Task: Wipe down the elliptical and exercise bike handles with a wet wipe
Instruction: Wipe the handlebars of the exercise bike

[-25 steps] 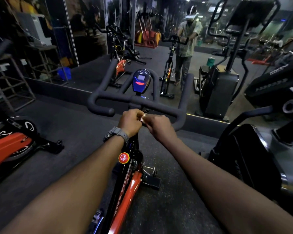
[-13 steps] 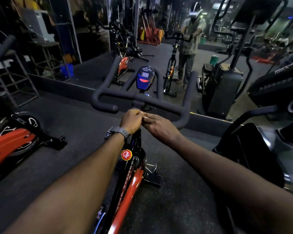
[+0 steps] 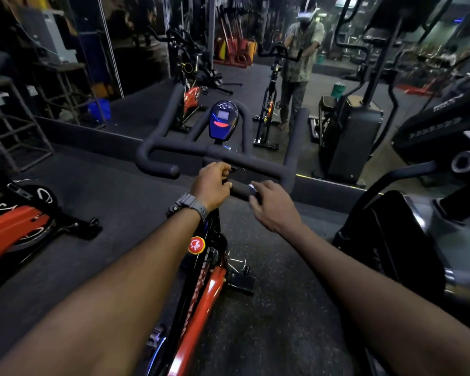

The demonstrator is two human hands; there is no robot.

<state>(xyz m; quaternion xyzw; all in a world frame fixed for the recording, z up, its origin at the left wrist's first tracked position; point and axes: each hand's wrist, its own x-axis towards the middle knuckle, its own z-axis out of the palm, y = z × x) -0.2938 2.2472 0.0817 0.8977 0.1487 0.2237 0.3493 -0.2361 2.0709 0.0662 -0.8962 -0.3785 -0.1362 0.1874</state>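
Note:
The exercise bike's black foam handlebar [image 3: 258, 164] crosses the middle of the view, with a blue console [image 3: 223, 119] above it. My right hand [image 3: 276, 206] curls its fingers over the near right grip end [image 3: 239, 189] and presses a white wet wipe [image 3: 253, 187] against it; only a corner of the wipe shows. My left hand [image 3: 212, 184] sits just left of that grip end, under the crossbar, fingers curled and thumb by the grip's tip. Whether it holds anything is hidden. A grey watch is on that wrist.
The red bike frame [image 3: 201, 302] runs down between my arms. Another red bike [image 3: 14, 226] lies left, and an elliptical [image 3: 418, 226] stands close on the right. A wall mirror ahead reflects a person, bikes and a black machine [image 3: 350, 137].
My hands were joined at the bar's centre around the wipe. They have separated: the right hand carried the wipe rightward onto the near right grip, the left stayed by the centre.

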